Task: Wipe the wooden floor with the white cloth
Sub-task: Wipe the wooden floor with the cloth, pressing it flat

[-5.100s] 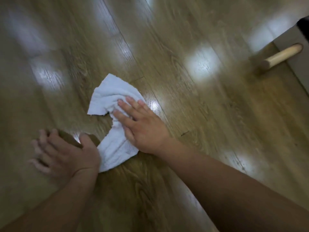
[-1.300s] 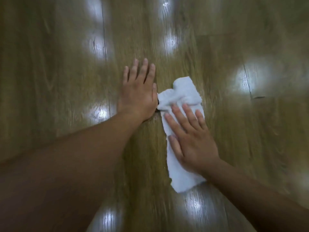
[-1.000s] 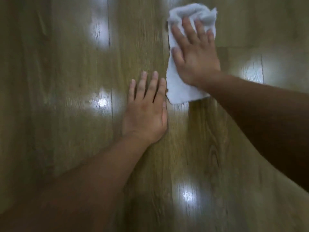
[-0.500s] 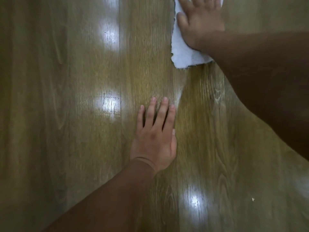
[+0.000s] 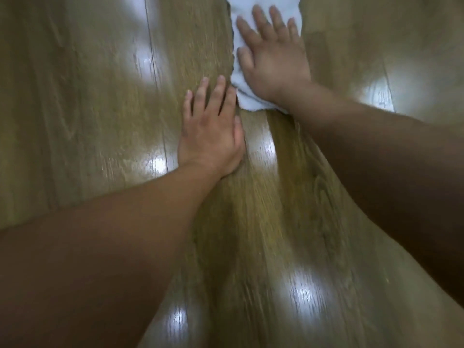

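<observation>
Wooden floor (image 5: pixel 263 247) planks run from the near edge to the far edge, glossy, with several bright light reflections. Both bare forearms enter from the near side. Left hand (image 5: pixel 211 136) lies palm-down directly on the floor, fingers straight and slightly spread, holding nothing. Its fingertips reach just beside the near left edge of the white cloth (image 5: pixel 247 99); contact cannot be confirmed. Farther out, the right hand (image 5: pixel 272 59) presses flat on top of the cloth, fingers straight and spread. White cloth lies on the floor under that hand and extends past the fingertips to the top frame edge.
</observation>
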Tool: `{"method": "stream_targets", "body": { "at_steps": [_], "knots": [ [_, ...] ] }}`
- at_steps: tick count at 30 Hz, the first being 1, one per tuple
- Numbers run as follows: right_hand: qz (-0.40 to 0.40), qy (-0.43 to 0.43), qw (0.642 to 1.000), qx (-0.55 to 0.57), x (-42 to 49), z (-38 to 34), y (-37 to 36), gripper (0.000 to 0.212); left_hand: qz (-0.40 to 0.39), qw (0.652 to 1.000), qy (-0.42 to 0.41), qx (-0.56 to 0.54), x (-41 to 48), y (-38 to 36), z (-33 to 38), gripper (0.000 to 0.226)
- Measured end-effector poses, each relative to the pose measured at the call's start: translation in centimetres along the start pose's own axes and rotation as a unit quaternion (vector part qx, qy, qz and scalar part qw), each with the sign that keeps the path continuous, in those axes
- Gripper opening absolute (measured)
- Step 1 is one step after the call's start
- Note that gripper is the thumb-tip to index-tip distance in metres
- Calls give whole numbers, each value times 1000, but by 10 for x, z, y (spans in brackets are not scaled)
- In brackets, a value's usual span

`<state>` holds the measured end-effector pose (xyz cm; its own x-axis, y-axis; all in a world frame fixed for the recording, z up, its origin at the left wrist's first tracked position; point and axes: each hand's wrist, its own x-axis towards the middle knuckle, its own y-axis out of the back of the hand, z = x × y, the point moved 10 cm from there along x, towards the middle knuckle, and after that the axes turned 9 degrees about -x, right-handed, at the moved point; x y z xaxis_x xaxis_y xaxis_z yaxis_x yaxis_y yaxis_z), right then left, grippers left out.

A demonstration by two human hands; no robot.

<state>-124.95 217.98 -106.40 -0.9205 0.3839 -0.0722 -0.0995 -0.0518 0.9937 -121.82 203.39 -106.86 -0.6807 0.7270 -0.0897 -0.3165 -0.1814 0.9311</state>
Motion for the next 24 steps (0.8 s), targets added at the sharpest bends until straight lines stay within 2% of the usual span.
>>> {"method": "stream_targets", "body": {
  "at_steps": [3,8,11,13,16,18,21,24],
  "knots": [
    [-10,-12,1000,17,-58,-3,-9,59,25,999,1,-34,0,4,-1,56],
    [20,-13,999,33,-173,-19,-16,58,50,997,1,-56,-5,12,0,52],
    [29,-27,998,49,-243,-25,-21,57,66,997,-39,-19,-19,21,17,48],
    [28,-28,997,62,-281,-31,-23,56,43,996,-71,25,-28,15,28,45],
    [8,-20,998,56,-339,-36,-27,57,22,998,-48,-21,-35,6,27,43],
    [-7,-8,998,58,-385,-40,-31,57,16,997,-32,-70,-40,2,26,46],
    [-44,27,996,68,-449,-48,-39,58,-4,997,-33,-70,-45,-6,28,53],
    [-81,47,995,43,-448,-45,-48,58,-20,998,-27,-56,-44,-11,28,66]
  ]
}}
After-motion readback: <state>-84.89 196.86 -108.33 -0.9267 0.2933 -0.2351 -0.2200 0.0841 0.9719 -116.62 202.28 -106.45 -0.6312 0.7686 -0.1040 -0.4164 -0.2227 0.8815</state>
